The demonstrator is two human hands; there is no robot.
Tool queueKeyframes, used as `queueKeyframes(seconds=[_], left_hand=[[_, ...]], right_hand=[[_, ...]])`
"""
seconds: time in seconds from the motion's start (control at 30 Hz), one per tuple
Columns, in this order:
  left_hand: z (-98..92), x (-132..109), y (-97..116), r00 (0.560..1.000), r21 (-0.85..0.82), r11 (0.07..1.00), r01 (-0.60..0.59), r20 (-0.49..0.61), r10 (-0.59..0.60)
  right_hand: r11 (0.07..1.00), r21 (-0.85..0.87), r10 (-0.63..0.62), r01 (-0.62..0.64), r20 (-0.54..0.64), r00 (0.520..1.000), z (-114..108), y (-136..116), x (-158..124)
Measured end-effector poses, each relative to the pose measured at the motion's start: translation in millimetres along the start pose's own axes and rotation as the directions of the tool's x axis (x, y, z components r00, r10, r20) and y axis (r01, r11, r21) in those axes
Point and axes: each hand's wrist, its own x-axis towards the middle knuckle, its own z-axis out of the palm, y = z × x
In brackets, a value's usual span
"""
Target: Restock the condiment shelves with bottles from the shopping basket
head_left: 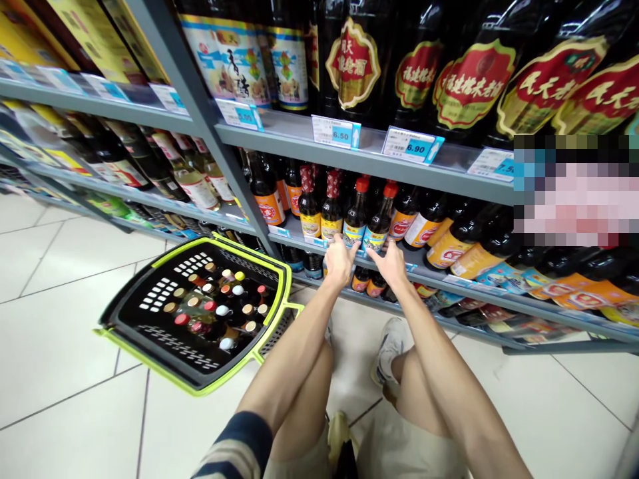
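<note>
My left hand (342, 260) is at the front edge of the lower shelf, its thumb in front of the base of a red-capped bottle of dark liquid (354, 219) and its fingers at the bottle's left side. Mirroring it, my right hand (391, 265) has its thumb before the second red-capped bottle (377, 226) and its fingers along that one's right side. Both bottles stand side by side, slightly tilted in view, with blue and yellow labels. Left of them are two bottles with patterned red neck wraps (310, 206). My fingertips are partly hidden.
A black shopping basket with a lime-green rim (287, 279) stands on the tiled floor (60, 266) at left, holding many capped bottles. Overhead, a grey shelf (369, 154) with price tags carries large dark bottles (479, 80). Orange-labelled bottles (452, 246) line the lower shelf rightward.
</note>
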Motion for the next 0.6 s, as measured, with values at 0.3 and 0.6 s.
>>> queueKeyframes(seconds=[0.3,0.6], left_hand=[[10.9,0.3,0.6,0.999,0.031,0.999,-0.026,-0.035,0.027],[5.5,-2.1,2.9,1.0,-0.08,0.997,-0.007,-0.024,0.005]], right_hand=[[0.999,0.03,-0.04,0.04,-0.011,0.999,1.7,4.7,0.2],[0.998,0.053,-0.04,0.04,-0.009,0.999,5.8,11.9,6.9]])
